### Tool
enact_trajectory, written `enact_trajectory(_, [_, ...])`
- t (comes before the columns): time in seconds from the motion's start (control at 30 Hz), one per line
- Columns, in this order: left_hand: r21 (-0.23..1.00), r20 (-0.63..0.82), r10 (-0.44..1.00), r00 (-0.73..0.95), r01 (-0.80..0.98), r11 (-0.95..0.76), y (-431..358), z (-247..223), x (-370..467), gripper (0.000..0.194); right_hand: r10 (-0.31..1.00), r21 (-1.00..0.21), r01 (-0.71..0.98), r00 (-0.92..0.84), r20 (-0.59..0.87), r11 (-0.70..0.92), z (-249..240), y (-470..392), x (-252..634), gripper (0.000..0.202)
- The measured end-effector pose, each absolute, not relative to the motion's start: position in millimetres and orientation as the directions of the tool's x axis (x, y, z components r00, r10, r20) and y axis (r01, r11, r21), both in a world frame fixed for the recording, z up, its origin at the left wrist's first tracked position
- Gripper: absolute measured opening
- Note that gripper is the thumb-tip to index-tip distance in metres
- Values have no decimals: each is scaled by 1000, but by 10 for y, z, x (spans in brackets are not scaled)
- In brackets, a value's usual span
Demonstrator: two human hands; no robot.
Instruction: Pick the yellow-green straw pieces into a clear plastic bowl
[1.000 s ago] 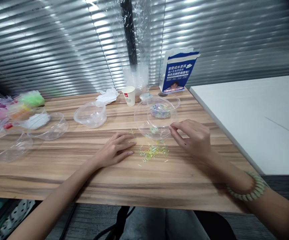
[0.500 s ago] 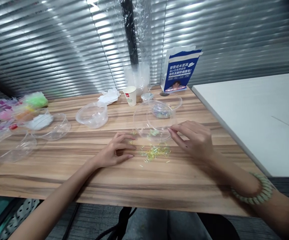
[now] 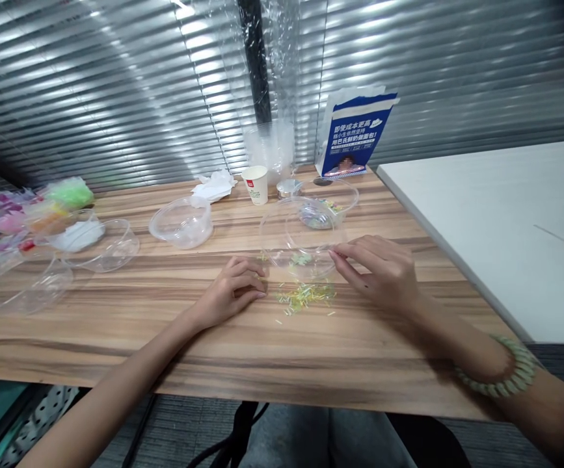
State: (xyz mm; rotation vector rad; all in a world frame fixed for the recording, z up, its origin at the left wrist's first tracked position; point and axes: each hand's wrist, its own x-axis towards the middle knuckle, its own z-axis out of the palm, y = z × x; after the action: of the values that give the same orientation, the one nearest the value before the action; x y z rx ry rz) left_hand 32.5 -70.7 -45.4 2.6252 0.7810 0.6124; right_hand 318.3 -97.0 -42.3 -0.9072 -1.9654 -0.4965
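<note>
My right hand (image 3: 376, 268) pinches the near right rim of a clear plastic bowl (image 3: 272, 242), which is tilted with its opening toward me. A few pale green pieces (image 3: 301, 259) show in or through its lower part. Just in front of the bowl lies a loose pile of short yellow and iridescent strips (image 3: 306, 296). To the left of that pile, my left hand (image 3: 233, 289) rests on the table with fingers curled and thumb drawn in toward them. Whatever its fingertips may hold is too small or hidden to make out.
Behind the tilted bowl stands another clear bowl (image 3: 351, 195) with colourful bits. A paper cup (image 3: 256, 185), crumpled tissue (image 3: 214, 186) and blue-and-white bag (image 3: 357, 140) stand farther back. More clear bowls (image 3: 181, 224) and colourful packets (image 3: 67, 194) are at left; a white tabletop (image 3: 496, 227) adjoins at right.
The fingers and thumb of my left hand have drawn together, with the hand still left of the pile. My right hand keeps its pinch on the bowl's rim.
</note>
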Motion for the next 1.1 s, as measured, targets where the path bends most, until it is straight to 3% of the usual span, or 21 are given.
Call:
enact_trajectory(0.3, [402, 292, 526, 799, 396, -825, -728, -486, 319, 11, 415, -15, 763, -335, 846, 647, -433, -974, 3175, 6])
enact_trajectory(0.4, [381, 388, 510, 768, 370, -847, -751, -460, 298, 11, 400, -10, 757, -333, 854, 653, -445, -965, 3184, 5])
enact_trajectory(0.6, [430, 646, 556, 523, 352, -831, -707, -298, 566, 4, 361, 2, 727, -343, 867, 686, -456, -964, 3188, 8])
enact_trajectory(0.8, [329, 816, 413, 404, 262, -907, -667, -264, 1027, 22, 295, 43, 717, -340, 893, 696, -405, -996, 3171, 11])
enact_trajectory(0.93, [243, 860, 352, 369, 312, -919, -712, -345, 1057, 25, 262, 57, 701, -339, 903, 711, -379, -1017, 3171, 11])
enact_trajectory(1.1, [223, 856, 352, 380, 344, -912, -732, -380, 978, 18, 235, 94, 691, -366, 900, 717, -386, -1045, 3173, 13])
